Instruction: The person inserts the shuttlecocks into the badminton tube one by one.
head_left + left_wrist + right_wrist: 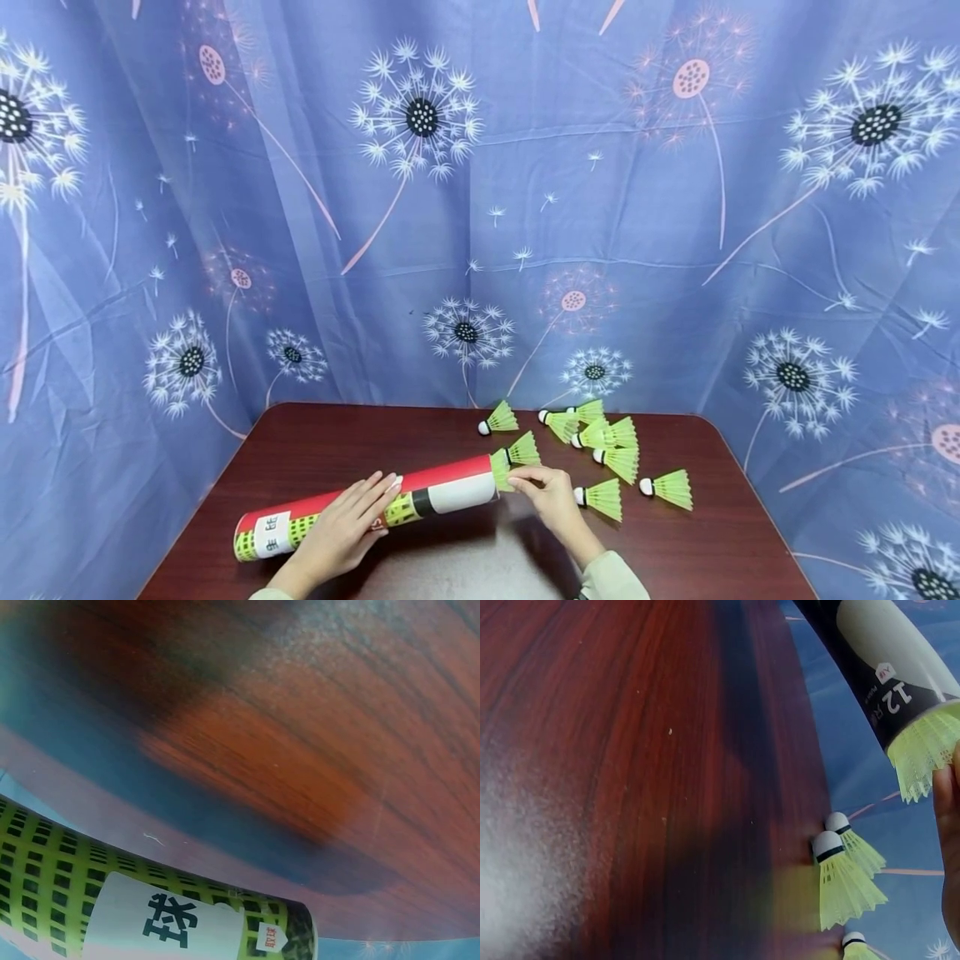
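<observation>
A long shuttlecock tube (457, 482), red, white and yellow-green, lies slantwise across the front of the table. My left hand (347, 523) grips it near the middle, fingers over the top and thumb on the near side. At its right end a yellow-green shuttlecock (501, 468) sticks out of the mouth, skirt outward, its cork hidden inside. My right hand (551, 502) pinches the edge of that skirt between thumb and fingers. The right wrist view has the same skirt (921, 754) at the tube's dark rim. Lettering and a yellow-green grid pattern (45, 877) show in the left wrist view.
Behind the tube mouth lies one shuttlecock (523, 450), and another (498, 419) is farther back. Several more (618, 461) cluster at the back right; two lie right of my right hand, the outer one (670, 489) apart. A blue dandelion-print curtain (480, 208) surrounds the brown table (720, 550).
</observation>
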Motion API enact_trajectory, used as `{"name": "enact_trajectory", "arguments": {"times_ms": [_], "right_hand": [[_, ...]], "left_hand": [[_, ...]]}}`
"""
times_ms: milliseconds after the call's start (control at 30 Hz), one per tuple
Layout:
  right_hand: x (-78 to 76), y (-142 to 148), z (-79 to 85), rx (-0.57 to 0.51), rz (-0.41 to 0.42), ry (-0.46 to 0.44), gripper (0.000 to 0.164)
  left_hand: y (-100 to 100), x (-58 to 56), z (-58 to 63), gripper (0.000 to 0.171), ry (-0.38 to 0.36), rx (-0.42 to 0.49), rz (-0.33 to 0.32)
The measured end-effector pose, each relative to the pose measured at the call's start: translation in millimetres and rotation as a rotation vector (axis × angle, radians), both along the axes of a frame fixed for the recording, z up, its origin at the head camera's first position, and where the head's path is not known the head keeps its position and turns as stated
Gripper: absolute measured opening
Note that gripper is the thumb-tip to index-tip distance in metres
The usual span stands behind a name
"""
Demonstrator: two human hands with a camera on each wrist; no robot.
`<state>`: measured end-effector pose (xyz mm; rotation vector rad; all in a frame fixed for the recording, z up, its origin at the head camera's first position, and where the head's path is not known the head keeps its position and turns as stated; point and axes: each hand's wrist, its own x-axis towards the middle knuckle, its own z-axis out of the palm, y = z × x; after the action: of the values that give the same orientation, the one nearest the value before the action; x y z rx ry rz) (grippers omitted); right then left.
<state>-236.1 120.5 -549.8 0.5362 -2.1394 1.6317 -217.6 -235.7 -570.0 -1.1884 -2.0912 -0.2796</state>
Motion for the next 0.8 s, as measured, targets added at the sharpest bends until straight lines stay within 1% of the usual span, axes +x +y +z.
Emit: {"name": "enact_trajectory", "arguments": {"times_ms": [67,100,167,200,300,333,400,500,633,800], "right_hand": [[6.1,-3.2,8.2,0.018,-0.005,-0.006,0.011],[6.9,-3.8,8.4,0.010,0.004,-0.012,0.011],[11.7,-4.9,15.8,0.028,0.019,-0.008,0.008],[11.5,-5.0,15.2,0.031,0.027,-0.002,0.008],[4.6,-3.2,1.7,0.043,0.056,0.034,0.007],[3.5,-3.6,0.4,0.056,0.063,0.047,0.006],[-2.3,-3.7,-9.4,0.047,0.084,0.064,0.007],[-3.9,-4.8,-11.3,0.050,0.114,0.082,0.006],[-2.2,-8.2,-6.0,0.068,0.122,0.093,0.007],[5.9,-13.2,10.0,0.083,0.134,0.096,0.009]], "left_hand": [[0.4,0.2,-0.4,0.051,0.002,0.001,0.001],[0.7,0.4,-0.4,0.051,0.002,0.002,0.000],[1.3,1.0,0.1,0.051,0.002,0.004,0.001],[1.6,1.1,0.4,0.051,0.001,0.006,-0.002],[2.6,1.1,0.9,0.050,0.003,0.013,-0.013],[2.6,1.2,1.0,0.050,0.004,0.015,-0.014],[2.7,1.0,0.9,0.050,0.009,0.019,-0.017],[2.9,1.2,0.8,0.050,0.008,0.020,-0.014],[3.1,1.0,0.7,0.050,0.012,0.021,-0.010],[2.9,1.5,0.7,0.051,0.013,0.020,-0.006]]}}
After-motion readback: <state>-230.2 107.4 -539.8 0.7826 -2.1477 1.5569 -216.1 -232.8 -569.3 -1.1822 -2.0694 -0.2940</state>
